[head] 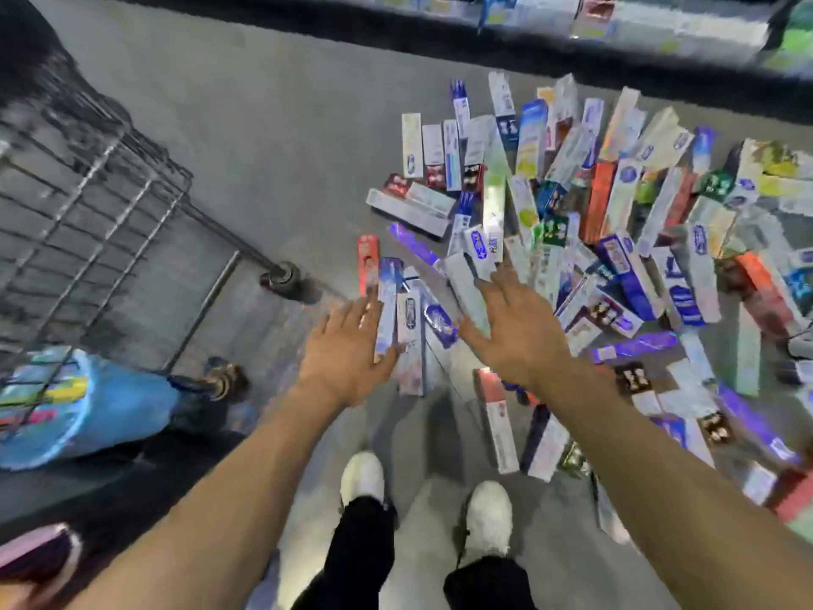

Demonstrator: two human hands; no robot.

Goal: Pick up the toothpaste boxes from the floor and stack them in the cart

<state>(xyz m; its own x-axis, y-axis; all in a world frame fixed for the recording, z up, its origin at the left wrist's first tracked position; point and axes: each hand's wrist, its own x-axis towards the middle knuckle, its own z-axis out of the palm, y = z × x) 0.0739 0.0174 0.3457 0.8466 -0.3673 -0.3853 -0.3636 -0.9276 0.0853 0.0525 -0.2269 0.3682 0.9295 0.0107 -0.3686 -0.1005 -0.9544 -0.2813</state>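
Our left hand (347, 350) and right hand (514, 328) reach spread, holding nothing, over the boxes (572, 222).
Next we grip some for the cart (101, 213).

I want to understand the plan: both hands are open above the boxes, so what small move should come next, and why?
Probably lower both hands onto the nearest boxes and grip them. The left hand and right hand hover open and hold nothing, toothpaste boxes lie just under them, and the wire cart stands at the left.
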